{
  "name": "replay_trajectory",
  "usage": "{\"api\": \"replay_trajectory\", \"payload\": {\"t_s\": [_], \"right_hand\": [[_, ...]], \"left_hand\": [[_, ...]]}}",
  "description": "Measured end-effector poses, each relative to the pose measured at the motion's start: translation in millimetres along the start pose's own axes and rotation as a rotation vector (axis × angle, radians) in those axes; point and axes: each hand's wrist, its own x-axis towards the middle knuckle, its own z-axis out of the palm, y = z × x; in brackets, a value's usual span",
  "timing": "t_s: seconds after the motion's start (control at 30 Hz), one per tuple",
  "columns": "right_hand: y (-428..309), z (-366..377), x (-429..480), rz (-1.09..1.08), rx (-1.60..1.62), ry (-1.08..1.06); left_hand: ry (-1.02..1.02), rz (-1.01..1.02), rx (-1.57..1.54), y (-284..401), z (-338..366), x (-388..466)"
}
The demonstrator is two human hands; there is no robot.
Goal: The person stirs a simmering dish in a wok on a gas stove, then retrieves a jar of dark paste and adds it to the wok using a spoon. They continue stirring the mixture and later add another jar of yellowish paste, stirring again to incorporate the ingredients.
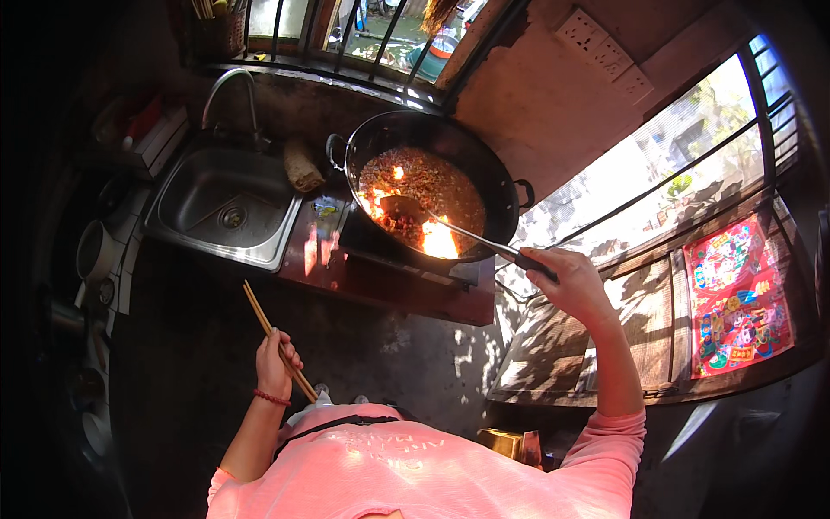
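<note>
My right hand point(574, 282) is closed around the dark handle of a metal cooking ladle or spatula point(476, 239). Its head rests in a reddish-brown stew-like dish point(425, 178) inside a large black two-handled wok point(489, 188). Bright patches of sunlight fall on the food, hiding some of it. My left hand point(275, 366) grips a pair of long wooden chopsticks point(259, 311) away from the wok, over the floor, their tips pointing up and left.
A stainless steel sink point(220, 194) with a curved faucet point(230, 72) lies left of the wok on a dark red counter point(389, 285). Barred windows stand behind and to the right. A wooden door point(635, 324) is at the right; pots and a pale bowl point(95, 252) line the left side.
</note>
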Motion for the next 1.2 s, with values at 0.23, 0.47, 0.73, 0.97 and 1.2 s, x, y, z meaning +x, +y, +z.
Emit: {"api": "replay_trajectory", "payload": {"t_s": [0.23,0.47,0.73,0.97,1.2], "right_hand": [[17,55,19,0.144,-0.241,0.035],[39,71,58,0.154,-0.415,0.222],[50,89,85,0.090,-0.549,0.174],[26,36,48,-0.145,-0.498,0.075],[-16,-17,-20,-0.034,-0.562,0.043]], "left_hand": [[-0.008,-0.002,0.022,6,6,-1],[-0.009,0.004,0.034,12,-2,-5],[-0.025,-0.031,0.043,10,-12,-7],[-0.045,-0.040,0.062,14,-15,1],[-0.079,-0.084,0.078,15,-26,11]]}}
